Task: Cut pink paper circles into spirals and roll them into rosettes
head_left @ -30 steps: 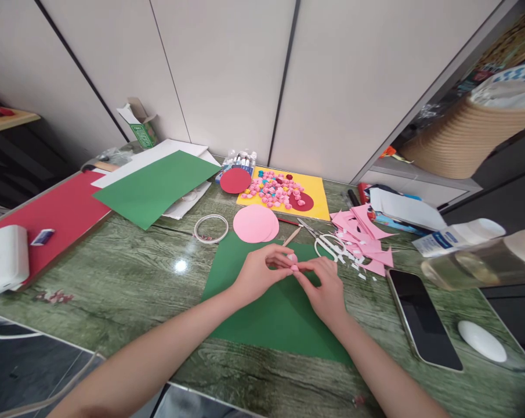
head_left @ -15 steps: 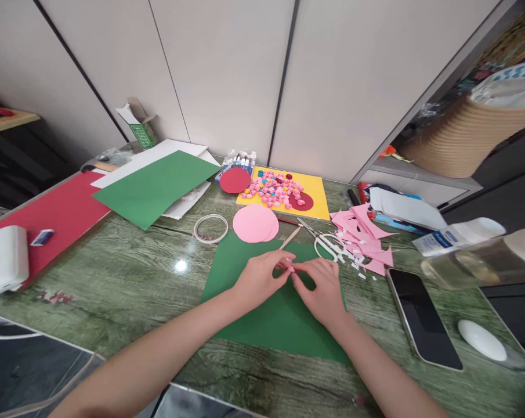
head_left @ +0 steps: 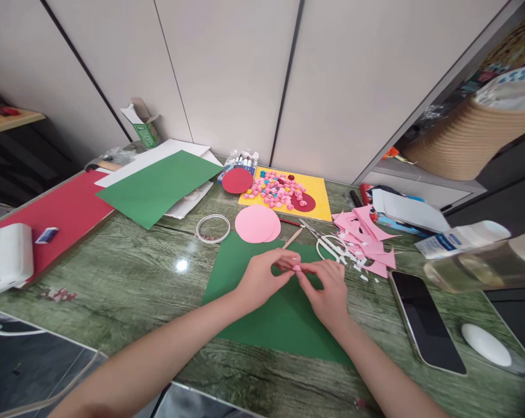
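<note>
My left hand [head_left: 264,277] and my right hand [head_left: 327,290] meet over a dark green sheet of paper [head_left: 262,328]. Between their pinched fingertips is a small pink paper piece [head_left: 297,268], partly covered by the fingers. Pink paper circles [head_left: 257,223] lie stacked just beyond the left hand. Past the fingers, a pale pointed stick [head_left: 293,237] rests at the green sheet's far edge. White-handled scissors [head_left: 330,247] lie beyond the right hand. Further back, a yellow sheet [head_left: 321,197] carries many small pink, blue, yellow and red pieces [head_left: 275,190] that look like rolled paper.
Pink paper scraps [head_left: 366,235] lie at the right, near a phone [head_left: 427,322], a white mouse [head_left: 486,344] and a bottle [head_left: 475,267]. A tape roll [head_left: 213,216], a red disc [head_left: 237,181], another green sheet [head_left: 158,186] and a red sheet [head_left: 66,212] are leftward.
The view has shifted slightly, so everything sits a little further right. Both hands stay joined at the fingertips, and slightly more of the pink piece shows between them.
</note>
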A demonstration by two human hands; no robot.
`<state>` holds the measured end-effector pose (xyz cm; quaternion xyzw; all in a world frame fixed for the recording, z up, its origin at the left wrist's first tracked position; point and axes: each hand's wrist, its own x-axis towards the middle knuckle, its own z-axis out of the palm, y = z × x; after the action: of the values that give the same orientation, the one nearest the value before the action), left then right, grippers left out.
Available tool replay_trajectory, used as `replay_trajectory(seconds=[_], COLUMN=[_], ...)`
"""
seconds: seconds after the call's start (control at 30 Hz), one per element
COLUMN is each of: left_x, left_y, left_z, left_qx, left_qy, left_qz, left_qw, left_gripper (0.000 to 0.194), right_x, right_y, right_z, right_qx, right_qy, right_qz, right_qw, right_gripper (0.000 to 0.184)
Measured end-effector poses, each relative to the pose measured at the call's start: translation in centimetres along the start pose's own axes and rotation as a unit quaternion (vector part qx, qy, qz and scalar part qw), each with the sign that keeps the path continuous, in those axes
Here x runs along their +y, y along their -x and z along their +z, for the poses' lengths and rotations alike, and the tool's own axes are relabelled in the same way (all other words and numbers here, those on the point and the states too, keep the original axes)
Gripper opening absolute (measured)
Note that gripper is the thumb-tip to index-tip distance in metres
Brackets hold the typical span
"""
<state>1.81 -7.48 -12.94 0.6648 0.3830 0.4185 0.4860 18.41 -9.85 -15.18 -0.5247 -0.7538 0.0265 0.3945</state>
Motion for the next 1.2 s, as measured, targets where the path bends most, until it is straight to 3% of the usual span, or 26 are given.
replay_trajectory(seconds=[0.17, 0.6, 0.7, 0.83, 0.97, 1.2], left_x=[0.1, -1.4, -1.1, -0.2, 0.4, 0.2], left_y=[0.1, 0.3, 0.3, 0.2, 0.0, 0.1], left_z=[0.1, -0.1, -0.1, 0.0, 0.0, 0.0], left_qx=[0.012, -0.018, -0.008, 0.008, 0.012, 0.009], left_qy=[-0.005, -0.25, -0.218, -0.092, 0.01, 0.018], left_qz=[0.006, 0.092, 0.082, 0.032, -0.007, -0.008], left_qw=[1.0, 0.964, 0.972, 0.995, 1.0, 1.0], left_gripper=[0.025, 0.029, 0.028, 0.025, 0.024, 0.024], right_x=[-0.1, -0.3, -0.1, 0.0, -0.1, -0.1], right_y=[-0.1, -0.2, -0.1, -0.1, -0.2, -0.3], right_z=[-0.1, 0.0, 0.1, 0.1, 0.0, 0.0], right_qx=[-0.005, -0.036, -0.032, -0.016, -0.013, -0.021], right_qy=[-0.021, 0.078, 0.065, 0.02, -0.021, -0.04], right_qz=[0.0, -0.045, -0.042, -0.015, 0.001, 0.01], right_qw=[1.0, 0.995, 0.997, 1.0, 1.0, 0.999], right_gripper=[0.004, 0.002, 0.002, 0.004, 0.004, 0.005])
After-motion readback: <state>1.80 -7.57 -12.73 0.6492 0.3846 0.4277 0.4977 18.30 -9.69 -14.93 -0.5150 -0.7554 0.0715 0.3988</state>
